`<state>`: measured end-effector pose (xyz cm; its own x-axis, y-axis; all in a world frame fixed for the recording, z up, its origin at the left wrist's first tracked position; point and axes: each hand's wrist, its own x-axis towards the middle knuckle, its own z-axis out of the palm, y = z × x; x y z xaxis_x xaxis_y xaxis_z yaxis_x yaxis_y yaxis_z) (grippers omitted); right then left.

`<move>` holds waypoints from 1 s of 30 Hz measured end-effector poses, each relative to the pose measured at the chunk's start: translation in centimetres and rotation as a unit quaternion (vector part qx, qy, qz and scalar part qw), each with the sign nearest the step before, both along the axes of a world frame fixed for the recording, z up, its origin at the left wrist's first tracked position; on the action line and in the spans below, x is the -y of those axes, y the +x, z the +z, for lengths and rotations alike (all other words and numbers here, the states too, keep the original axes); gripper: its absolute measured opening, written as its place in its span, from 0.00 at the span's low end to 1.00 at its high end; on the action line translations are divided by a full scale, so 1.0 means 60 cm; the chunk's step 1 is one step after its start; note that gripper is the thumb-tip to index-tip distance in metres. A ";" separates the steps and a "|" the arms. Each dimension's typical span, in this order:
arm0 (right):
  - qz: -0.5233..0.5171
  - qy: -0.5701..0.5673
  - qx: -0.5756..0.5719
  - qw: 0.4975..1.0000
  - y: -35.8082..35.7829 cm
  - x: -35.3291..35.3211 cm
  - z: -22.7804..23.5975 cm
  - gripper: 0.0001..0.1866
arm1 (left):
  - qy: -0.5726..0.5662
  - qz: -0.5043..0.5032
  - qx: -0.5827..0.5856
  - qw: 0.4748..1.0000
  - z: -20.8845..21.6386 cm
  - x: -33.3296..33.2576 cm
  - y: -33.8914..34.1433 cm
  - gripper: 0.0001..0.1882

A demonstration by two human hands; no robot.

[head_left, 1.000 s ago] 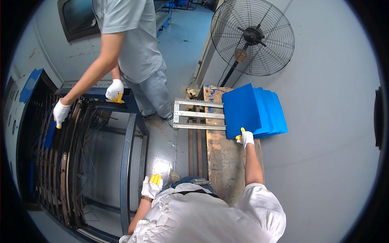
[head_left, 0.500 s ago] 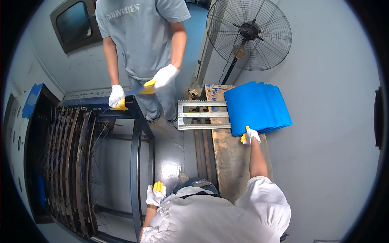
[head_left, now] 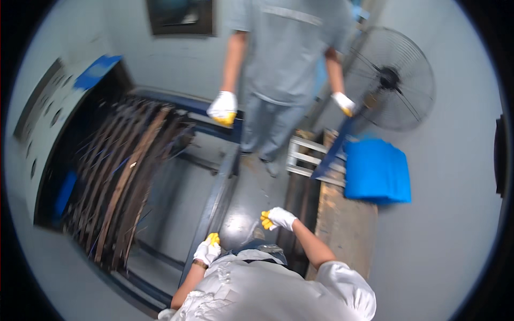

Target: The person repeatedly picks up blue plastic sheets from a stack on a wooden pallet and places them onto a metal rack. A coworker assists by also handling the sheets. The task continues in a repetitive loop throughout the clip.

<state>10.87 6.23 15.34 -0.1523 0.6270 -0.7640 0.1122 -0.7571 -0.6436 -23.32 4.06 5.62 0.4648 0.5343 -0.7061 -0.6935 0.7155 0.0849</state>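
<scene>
My left hand (head_left: 208, 249), in a white glove with yellow fingertips, is near my waist beside the dark metal frame (head_left: 217, 198). Its fingers are curled in and nothing shows in them. In front of my body hovers my right hand (head_left: 279, 218), gloved alike, its fingers closed with no object visible. To its right, on a worn wooden table (head_left: 342, 230), lies a stack of bright blue sheets (head_left: 377, 171), apart from my hand. A co-worker's gloved hand (head_left: 342, 102) is at the upper end of a dark blue strip-like piece (head_left: 334, 150), blurred by motion.
Opposite me stands a co-worker (head_left: 289, 53), whose other gloved hand (head_left: 223, 107) is by the frame's rail. A rack of brown metal slats (head_left: 126, 187) is at left. A light slotted metal bracket (head_left: 300, 155) juts from the table. A large fan (head_left: 389, 78) stands behind.
My right hand has left the blue stack and moved in front of my body. The co-worker's hands have moved apart, with the blue piece swung toward the table. The view has shifted.
</scene>
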 end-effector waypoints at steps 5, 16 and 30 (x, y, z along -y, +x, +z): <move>0.105 -0.009 -0.048 0.993 -0.172 -0.055 0.021 0.15 | 0.038 0.010 0.016 0.999 0.109 0.008 -0.094 0.12; 0.177 -0.103 -0.144 0.968 -0.476 -0.134 0.049 0.13 | 0.017 0.160 0.000 0.987 0.196 0.083 -0.375 0.17; 0.364 -0.063 -0.182 0.911 -0.775 -0.232 0.198 0.19 | -0.031 0.092 -0.147 0.984 0.297 0.002 -0.482 0.12</move>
<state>-35.63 20.14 27.25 -0.7511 0.1696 -0.6381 0.4104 -0.6372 -0.6524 -52.26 3.97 23.41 0.1342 0.5423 -0.8294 -0.7639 0.5898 0.2621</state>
